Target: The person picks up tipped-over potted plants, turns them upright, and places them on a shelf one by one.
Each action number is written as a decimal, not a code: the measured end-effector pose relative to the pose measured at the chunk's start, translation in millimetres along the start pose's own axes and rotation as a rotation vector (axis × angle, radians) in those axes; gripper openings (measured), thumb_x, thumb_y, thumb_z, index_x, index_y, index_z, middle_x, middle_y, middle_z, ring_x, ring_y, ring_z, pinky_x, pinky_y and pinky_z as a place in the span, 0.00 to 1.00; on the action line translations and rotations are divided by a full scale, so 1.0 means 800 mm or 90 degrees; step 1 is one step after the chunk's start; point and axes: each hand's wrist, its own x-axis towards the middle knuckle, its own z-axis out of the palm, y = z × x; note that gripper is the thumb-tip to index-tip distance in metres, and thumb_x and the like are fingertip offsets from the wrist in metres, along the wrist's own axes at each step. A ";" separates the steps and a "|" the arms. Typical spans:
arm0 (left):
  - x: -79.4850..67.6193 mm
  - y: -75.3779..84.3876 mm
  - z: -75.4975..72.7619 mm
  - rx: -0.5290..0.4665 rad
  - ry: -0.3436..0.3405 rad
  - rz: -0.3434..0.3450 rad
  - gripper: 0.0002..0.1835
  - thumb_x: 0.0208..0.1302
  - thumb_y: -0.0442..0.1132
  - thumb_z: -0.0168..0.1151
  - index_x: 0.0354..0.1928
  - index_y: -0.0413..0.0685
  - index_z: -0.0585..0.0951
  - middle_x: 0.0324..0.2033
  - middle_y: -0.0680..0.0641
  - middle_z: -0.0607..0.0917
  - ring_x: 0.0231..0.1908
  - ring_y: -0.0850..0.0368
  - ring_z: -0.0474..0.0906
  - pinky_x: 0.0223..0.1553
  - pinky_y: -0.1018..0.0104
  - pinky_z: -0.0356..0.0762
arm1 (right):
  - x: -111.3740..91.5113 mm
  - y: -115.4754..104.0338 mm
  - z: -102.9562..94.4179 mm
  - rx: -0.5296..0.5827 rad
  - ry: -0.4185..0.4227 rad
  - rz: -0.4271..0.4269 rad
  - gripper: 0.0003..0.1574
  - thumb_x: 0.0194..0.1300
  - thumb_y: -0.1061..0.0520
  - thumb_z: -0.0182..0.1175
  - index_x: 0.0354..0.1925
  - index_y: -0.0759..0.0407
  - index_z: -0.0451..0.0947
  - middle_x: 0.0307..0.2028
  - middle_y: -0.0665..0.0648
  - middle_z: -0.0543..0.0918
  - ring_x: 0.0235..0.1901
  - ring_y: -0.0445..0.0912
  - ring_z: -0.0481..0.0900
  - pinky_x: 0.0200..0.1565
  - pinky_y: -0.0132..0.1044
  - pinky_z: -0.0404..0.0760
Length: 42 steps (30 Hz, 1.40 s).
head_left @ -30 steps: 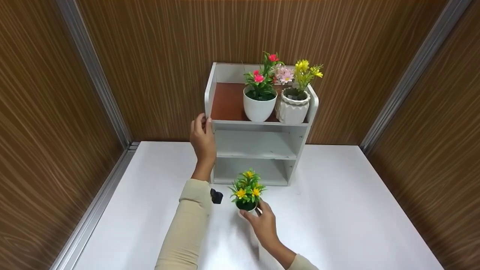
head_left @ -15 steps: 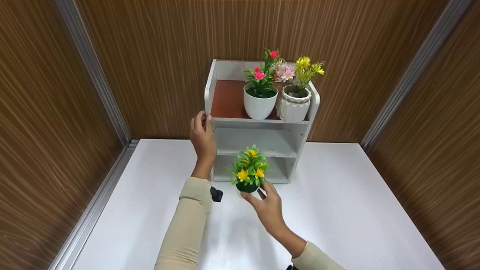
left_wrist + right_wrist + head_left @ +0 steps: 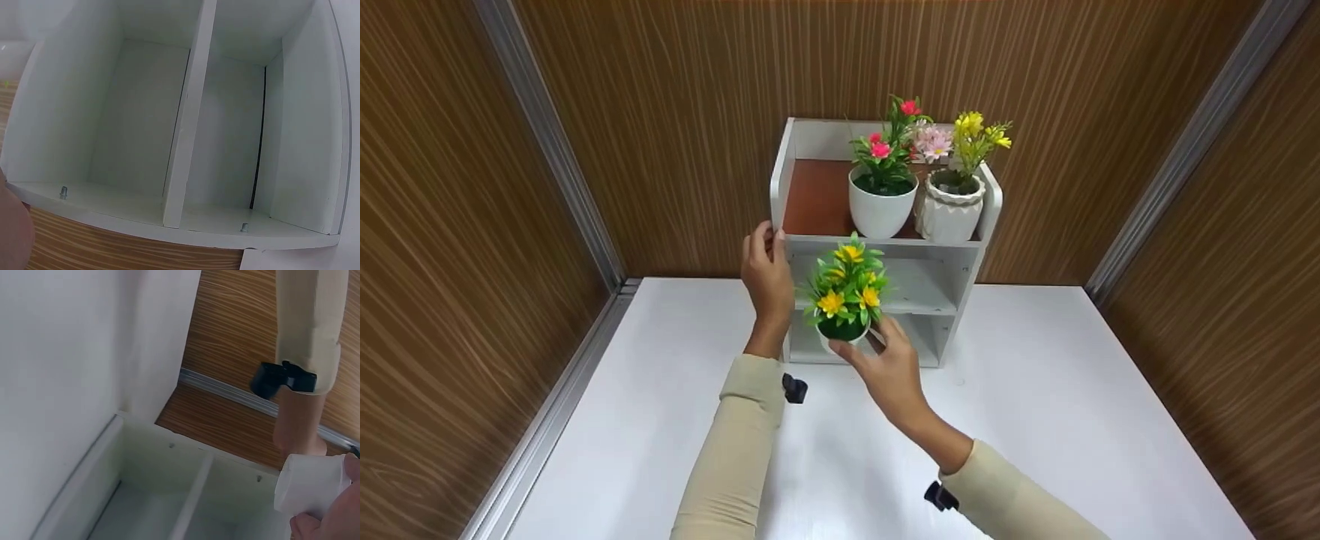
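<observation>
In the head view my right hand [image 3: 891,373] grips the white pot of a small plant with yellow flowers [image 3: 846,289], held up in front of the shelf's lower compartments. The same white pot [image 3: 312,484] shows between thumb and fingers in the right wrist view. My left hand [image 3: 767,274] holds the left side panel of the white shelf unit [image 3: 877,241] near its top board. On that reddish-brown board stand a white pot with red flowers [image 3: 883,210] and, to its right, a ridged whitish pot with pink and yellow flowers [image 3: 951,216].
The shelf unit stands on a white table [image 3: 1035,420], near the wood-patterned back wall [image 3: 675,135]. Two lower compartments [image 3: 146,112] face forward, with small metal pegs on a side wall. A black wrist device [image 3: 793,388] sits at the left cuff.
My right hand has lifted the yellow-flowered plant off the table and carried it forward and up toward the shelf. My left hand has stayed on the side panel.
</observation>
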 end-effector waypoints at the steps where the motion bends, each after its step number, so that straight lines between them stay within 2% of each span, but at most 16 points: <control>1: 0.000 0.000 0.000 -0.001 -0.001 -0.002 0.18 0.77 0.45 0.54 0.62 0.45 0.77 0.50 0.46 0.80 0.52 0.56 0.79 0.55 0.64 0.81 | 0.005 -0.004 0.001 0.002 0.000 -0.004 0.44 0.58 0.44 0.75 0.68 0.56 0.72 0.60 0.55 0.75 0.65 0.48 0.74 0.64 0.39 0.75; 8: 0.000 -0.001 -0.001 -0.007 -0.006 -0.003 0.18 0.78 0.45 0.53 0.62 0.45 0.77 0.51 0.46 0.80 0.52 0.56 0.79 0.57 0.61 0.80 | 0.040 -0.025 0.009 0.009 0.012 -0.031 0.42 0.56 0.46 0.76 0.64 0.59 0.75 0.57 0.58 0.77 0.63 0.49 0.76 0.64 0.45 0.77; 16: 0.003 0.001 0.000 -0.014 -0.018 -0.011 0.17 0.78 0.44 0.53 0.62 0.45 0.77 0.50 0.45 0.80 0.51 0.55 0.79 0.55 0.61 0.81 | 0.078 -0.042 0.017 -0.006 0.028 -0.044 0.43 0.57 0.46 0.76 0.65 0.61 0.73 0.57 0.59 0.77 0.63 0.49 0.76 0.64 0.39 0.76; 22: 0.004 0.001 0.000 -0.019 -0.025 -0.047 0.18 0.79 0.47 0.52 0.62 0.47 0.76 0.50 0.47 0.79 0.50 0.57 0.78 0.53 0.61 0.81 | 0.102 -0.054 0.025 -0.011 0.036 -0.056 0.44 0.56 0.48 0.76 0.65 0.64 0.73 0.57 0.62 0.77 0.63 0.51 0.77 0.63 0.39 0.76; 25: 0.004 0.000 -0.001 -0.013 -0.028 -0.050 0.18 0.79 0.46 0.51 0.63 0.47 0.76 0.49 0.47 0.79 0.50 0.57 0.78 0.52 0.62 0.81 | 0.114 -0.057 0.029 -0.029 0.044 -0.062 0.44 0.57 0.48 0.76 0.65 0.65 0.73 0.57 0.62 0.78 0.63 0.51 0.77 0.63 0.39 0.77; 34: 0.002 0.000 -0.001 -0.021 -0.017 -0.024 0.18 0.79 0.46 0.52 0.61 0.44 0.77 0.49 0.46 0.79 0.49 0.56 0.78 0.53 0.62 0.81 | 0.146 -0.055 0.037 -0.081 0.066 -0.040 0.36 0.58 0.49 0.76 0.60 0.63 0.77 0.53 0.61 0.81 0.58 0.50 0.80 0.61 0.40 0.79; 42: 0.001 0.000 -0.001 -0.020 -0.008 0.013 0.17 0.78 0.42 0.54 0.61 0.43 0.76 0.50 0.45 0.79 0.52 0.54 0.79 0.55 0.63 0.81 | 0.160 -0.062 0.044 -0.119 0.062 -0.021 0.46 0.59 0.44 0.75 0.68 0.64 0.71 0.56 0.63 0.80 0.60 0.51 0.78 0.62 0.41 0.78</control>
